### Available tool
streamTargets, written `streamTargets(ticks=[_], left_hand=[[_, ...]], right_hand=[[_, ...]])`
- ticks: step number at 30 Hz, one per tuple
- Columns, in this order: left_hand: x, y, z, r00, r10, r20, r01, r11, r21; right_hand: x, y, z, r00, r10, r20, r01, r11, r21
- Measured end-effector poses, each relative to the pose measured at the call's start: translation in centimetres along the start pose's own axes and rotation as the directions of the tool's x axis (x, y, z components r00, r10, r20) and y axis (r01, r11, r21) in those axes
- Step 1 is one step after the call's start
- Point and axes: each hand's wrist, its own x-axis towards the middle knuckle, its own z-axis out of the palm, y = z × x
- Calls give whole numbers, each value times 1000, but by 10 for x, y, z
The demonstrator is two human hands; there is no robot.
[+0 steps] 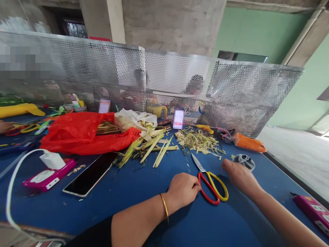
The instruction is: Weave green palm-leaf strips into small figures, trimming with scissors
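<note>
My left hand (183, 188), a gold bangle at its wrist, is closed low over the blue table with thumb and fingertips pressed together. Its fingertips are right beside the red handle of a pair of scissors (202, 169); whatever they pinch is too small to make out. The scissors lie with one red and one yellow handle, blades toward the back left. To their right is my right hand (239, 175), fingers curled in and partly hidden, so its contents cannot be made out. Just behind it sits a ball of grey and dark strands (245, 161).
Pale husk strips (156, 149) and a pile of shreds (199, 140) lie behind the scissors. Leftward are a red plastic bag (74, 132), a phone (89, 175) and a magenta power strip (48, 176). A perforated metal screen (177, 73) borders the back; another person's hand (3, 127) shows far left.
</note>
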Motion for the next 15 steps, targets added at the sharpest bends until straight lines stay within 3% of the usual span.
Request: streamTargets(ticks=[5, 9, 12, 15], left_hand=[[0, -1, 2, 1000, 7, 8, -7, 1000, 11], [2, 0, -1, 1000, 8, 0, -8, 999, 48], [8, -6, -15, 995, -46, -89, 60, 985, 164], [17, -23, -38, 950, -149, -274, 243, 903, 354]], right_hand=[[-19, -9, -8, 949, -232, -212, 274, 941, 200], [-40, -13, -11, 927, -312, -207, 366, 872, 325], [-52, -11, -18, 919, -308, -245, 378, 863, 335], [-54, -11, -32, 849, -213, -485, 353, 910, 219]])
